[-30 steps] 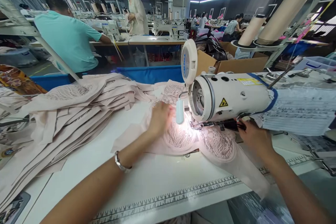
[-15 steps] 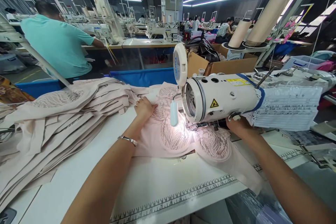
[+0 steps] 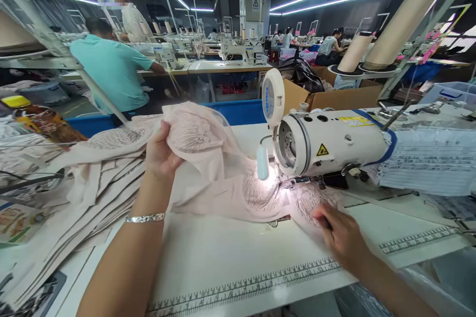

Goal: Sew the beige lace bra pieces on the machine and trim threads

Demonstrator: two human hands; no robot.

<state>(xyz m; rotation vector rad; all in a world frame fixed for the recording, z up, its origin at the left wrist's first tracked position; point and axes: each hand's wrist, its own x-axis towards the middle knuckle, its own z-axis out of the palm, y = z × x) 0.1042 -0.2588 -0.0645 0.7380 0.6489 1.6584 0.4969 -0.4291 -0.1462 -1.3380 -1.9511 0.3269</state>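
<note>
My left hand [image 3: 162,151] is raised at the left, its fingers closed on a pale pink lace bra [image 3: 191,131]. That bra's cup is lifted off the table and its fabric trails right toward the sewing machine [image 3: 323,141]. Under the lit needle area lies another pale pink lace bra [image 3: 262,193], flat, with one cup each side of the presser foot. My right hand [image 3: 344,237] is closed just in front of the right cup, with a small dark thing between its fingers that I cannot make out. Whether it touches the lace is unclear.
A stack of pink bra pieces [image 3: 107,178] spreads over the left side. A bottle [image 3: 44,119] stands behind it. Printed rulers [image 3: 245,287] run along the front edge. Thread cones [image 3: 405,20] and a cardboard box [image 3: 334,99] are behind the machine. A person in turquoise [image 3: 107,72] sits beyond.
My left hand has moved up and left, lifting a bra off the table. My right hand has come out from behind the machine head to the front. The view has shifted left.
</note>
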